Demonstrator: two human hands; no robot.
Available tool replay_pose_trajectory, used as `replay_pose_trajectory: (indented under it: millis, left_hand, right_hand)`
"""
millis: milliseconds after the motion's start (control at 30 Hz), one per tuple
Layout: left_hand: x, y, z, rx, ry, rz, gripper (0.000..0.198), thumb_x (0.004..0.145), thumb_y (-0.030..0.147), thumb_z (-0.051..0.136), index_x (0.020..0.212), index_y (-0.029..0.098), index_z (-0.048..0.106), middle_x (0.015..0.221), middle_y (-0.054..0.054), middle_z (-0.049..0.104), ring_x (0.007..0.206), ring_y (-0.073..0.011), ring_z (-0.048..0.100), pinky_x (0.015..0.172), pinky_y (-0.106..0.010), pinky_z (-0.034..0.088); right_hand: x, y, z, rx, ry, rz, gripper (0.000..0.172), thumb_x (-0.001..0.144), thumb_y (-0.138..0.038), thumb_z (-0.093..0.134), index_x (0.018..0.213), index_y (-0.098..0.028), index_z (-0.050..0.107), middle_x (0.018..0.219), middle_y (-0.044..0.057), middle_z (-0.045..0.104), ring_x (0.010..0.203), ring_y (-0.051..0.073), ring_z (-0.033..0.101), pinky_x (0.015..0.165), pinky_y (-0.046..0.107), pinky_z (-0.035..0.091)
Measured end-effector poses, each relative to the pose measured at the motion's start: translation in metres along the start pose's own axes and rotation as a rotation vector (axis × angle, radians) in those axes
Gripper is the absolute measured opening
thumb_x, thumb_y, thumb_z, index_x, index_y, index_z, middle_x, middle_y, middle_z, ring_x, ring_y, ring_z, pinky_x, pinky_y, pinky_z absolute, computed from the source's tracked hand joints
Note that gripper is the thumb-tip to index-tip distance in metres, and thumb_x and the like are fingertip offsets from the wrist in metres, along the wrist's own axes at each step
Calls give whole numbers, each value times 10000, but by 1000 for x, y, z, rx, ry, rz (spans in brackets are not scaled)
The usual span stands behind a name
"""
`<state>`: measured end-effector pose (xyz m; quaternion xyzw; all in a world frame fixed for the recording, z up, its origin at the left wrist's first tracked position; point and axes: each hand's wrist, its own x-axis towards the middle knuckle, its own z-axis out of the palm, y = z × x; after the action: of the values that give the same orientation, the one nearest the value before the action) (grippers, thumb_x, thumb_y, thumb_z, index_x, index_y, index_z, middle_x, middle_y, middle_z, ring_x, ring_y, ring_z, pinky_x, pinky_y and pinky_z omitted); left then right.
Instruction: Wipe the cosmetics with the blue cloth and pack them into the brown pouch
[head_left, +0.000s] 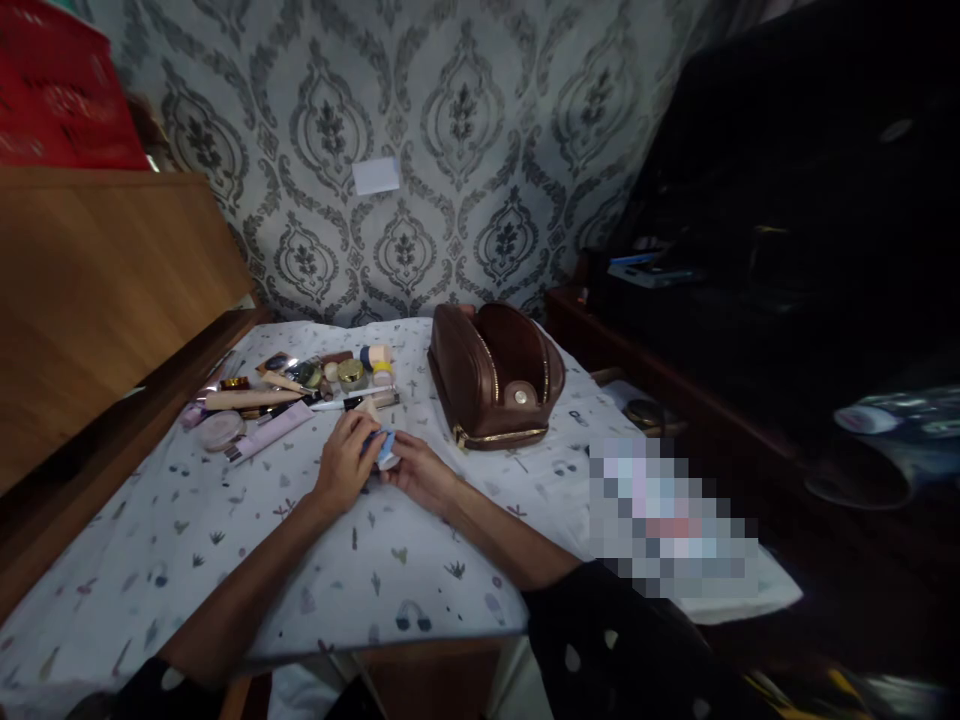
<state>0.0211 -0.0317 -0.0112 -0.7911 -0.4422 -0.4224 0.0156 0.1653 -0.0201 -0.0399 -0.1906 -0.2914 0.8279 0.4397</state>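
Both my hands meet above the patterned cloth at the middle of the table. My left hand (345,465) has its fingers closed around the left side of a small blue-and-white container (387,450). From the right, my right hand (420,473) pinches the same container. Fingers cover much of it, so its exact kind is unclear. Just beyond them lies a spread of cosmetics, among them a lilac tube (270,432), a round compact (222,431) and a gold-lidded jar (350,374). To the right stands a brown toiletry bag (469,375), unzipped, its top gaping.
A wooden panel (112,300) with a red box (67,90) on top borders the left side. Behind the table rises a patterned wall with a white switch plate (376,176). Dark furniture (787,200) and a clear plastic bottle (892,420) are on the right.
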Motion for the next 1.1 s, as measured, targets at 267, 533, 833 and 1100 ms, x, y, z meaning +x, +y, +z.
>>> replay_pose_trajectory:
  millis: [267,533,833,1100]
  left_hand:
    - [5,-36,-6,92,102,-192,172,939,318,450,857,212,558,879,-46,561,880,-211,542,807,-333,445]
    - [5,-74,-16,-2,206,-436,249,896,417,472,824,198,565,770,-8,587,743,-174,547,715,-289,448]
    - [-2,-20,-15,-10,123,-28,202,959,305,468,996,190,630,959,-62,603,930,-191,574,854,-316,471]
    - [-2,-20,-6,209,10,9,265,979,311,433,972,212,679,994,-87,597,966,-230,540,859,-355,464]
  right_hand:
    - [-5,-2,0,-95,-86,69,324,772,-317,774,984,-123,626,802,63,699,682,148,675,497,180,465]
    - [-5,-8,3,-145,-23,42,348,738,-289,771,1021,-134,643,804,42,684,662,138,660,477,183,444]
    - [6,-3,-12,-637,202,-201,509,685,-360,761,1137,-164,628,755,-34,536,600,85,499,499,194,423]
    - [4,-2,-13,-827,105,-246,380,740,-367,687,1052,-151,667,838,10,619,660,109,505,576,215,426]
